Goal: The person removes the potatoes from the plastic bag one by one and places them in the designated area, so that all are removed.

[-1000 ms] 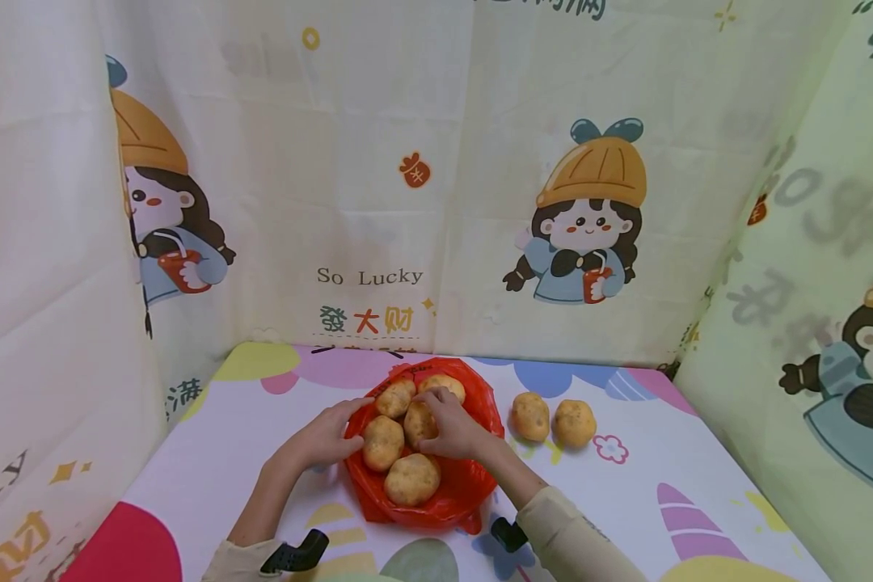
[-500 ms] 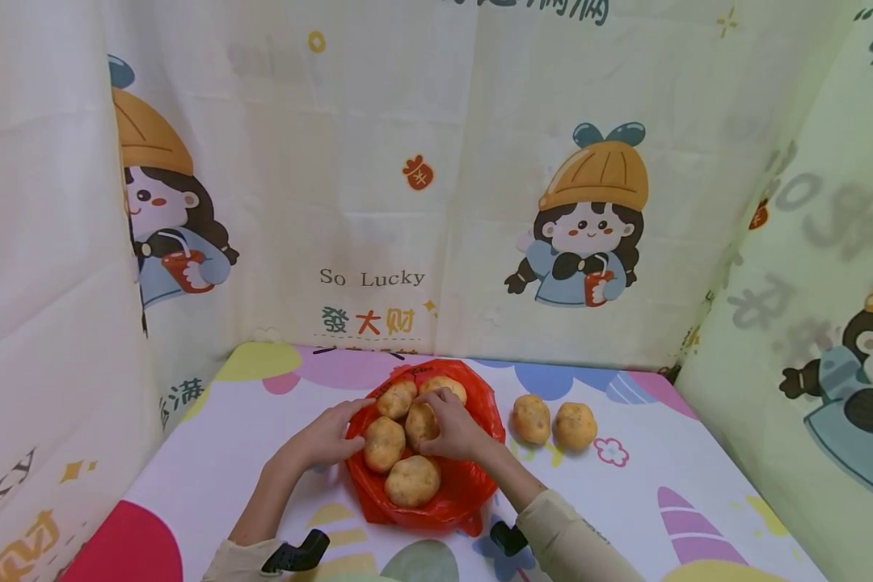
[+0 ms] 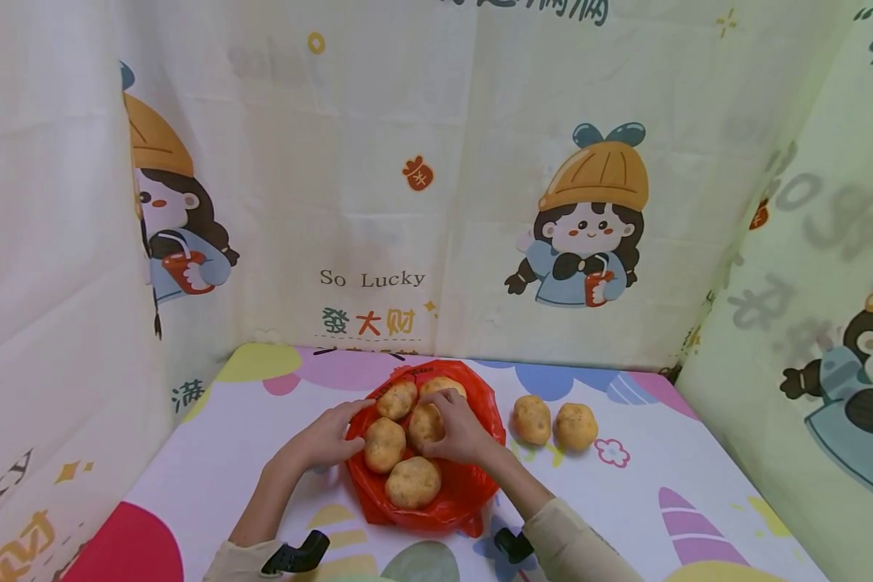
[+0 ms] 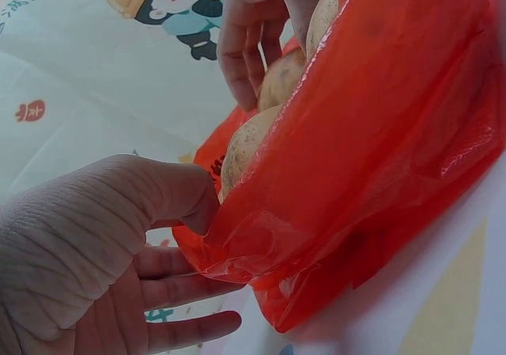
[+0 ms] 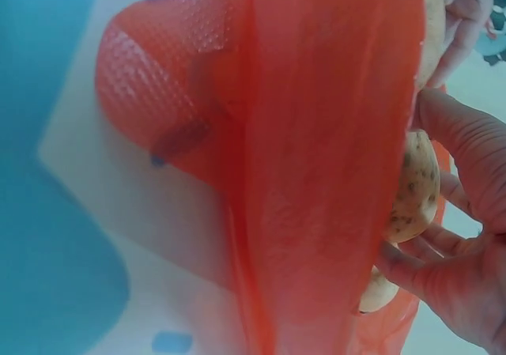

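Note:
A red plastic bag (image 3: 473, 493) lies wide open on the table, its rim rolled back around several potatoes. My left hand (image 3: 327, 436) holds the bag's left rim, thumb (image 4: 190, 197) over the edge and fingers on the outer side. Inside the bag, my right hand (image 3: 461, 428) grips the middle potato (image 3: 423, 424) between thumb and fingers. Close by in the bag are a potato (image 3: 384, 444) to the left, one (image 3: 413, 482) nearest me, and one (image 3: 396, 399) behind. Red film hides most of the potatoes in both wrist views.
Two more potatoes, a left one (image 3: 531, 419) and a right one (image 3: 576, 427), sit on the patterned tabletop (image 3: 262, 420) right of the bag. A printed cloth (image 3: 364, 186) hangs at the back and both sides.
My right hand has shifted slightly to the right with the middle potato, widening the gap to the left one. The left hand stays at the bag's rim.

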The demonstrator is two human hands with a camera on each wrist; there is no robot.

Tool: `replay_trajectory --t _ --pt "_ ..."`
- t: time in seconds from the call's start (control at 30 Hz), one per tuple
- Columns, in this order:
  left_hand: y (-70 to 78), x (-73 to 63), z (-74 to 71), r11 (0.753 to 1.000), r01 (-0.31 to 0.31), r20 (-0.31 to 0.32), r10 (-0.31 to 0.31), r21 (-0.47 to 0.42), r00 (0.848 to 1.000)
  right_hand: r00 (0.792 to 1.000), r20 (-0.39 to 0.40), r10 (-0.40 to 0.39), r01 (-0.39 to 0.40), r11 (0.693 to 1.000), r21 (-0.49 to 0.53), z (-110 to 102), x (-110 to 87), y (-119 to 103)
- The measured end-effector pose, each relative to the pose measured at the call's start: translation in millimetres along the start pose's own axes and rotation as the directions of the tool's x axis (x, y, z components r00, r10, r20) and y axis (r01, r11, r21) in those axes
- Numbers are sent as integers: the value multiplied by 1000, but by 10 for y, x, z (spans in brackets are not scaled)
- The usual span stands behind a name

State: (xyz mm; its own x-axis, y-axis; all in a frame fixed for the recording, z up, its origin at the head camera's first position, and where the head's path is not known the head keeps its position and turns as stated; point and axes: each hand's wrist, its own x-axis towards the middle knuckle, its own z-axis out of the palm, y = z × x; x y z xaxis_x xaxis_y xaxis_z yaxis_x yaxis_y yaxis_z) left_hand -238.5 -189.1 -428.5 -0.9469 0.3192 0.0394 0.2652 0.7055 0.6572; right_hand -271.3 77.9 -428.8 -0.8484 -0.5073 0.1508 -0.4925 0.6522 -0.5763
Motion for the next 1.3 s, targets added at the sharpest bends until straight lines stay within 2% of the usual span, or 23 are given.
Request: replay_trajectory --t 0.27,0.53,0.9,1.03,1.3 --pt "-9 14 14 1000 17 0 -17 1 1000 995 -88 -40 46 997 66 -35 -96 37" --pt "-11 10 26 999 35 -4 -35 5 999 989 -140 -39 59 988 143 -85 -231 28" --pt "2 6 9 1000 5 2 -5 12 1000 976 -215 -6 47 982 185 -128 -394 63" --pt "5 9 8 1000 -10 -1 10 12 1000 974 -227 -10 47 986 160 -165 -436 67" --pt "-5 21 29 1000 2 1 -2 3 1000 967 -254 29 14 986 168 -230 -525 97"
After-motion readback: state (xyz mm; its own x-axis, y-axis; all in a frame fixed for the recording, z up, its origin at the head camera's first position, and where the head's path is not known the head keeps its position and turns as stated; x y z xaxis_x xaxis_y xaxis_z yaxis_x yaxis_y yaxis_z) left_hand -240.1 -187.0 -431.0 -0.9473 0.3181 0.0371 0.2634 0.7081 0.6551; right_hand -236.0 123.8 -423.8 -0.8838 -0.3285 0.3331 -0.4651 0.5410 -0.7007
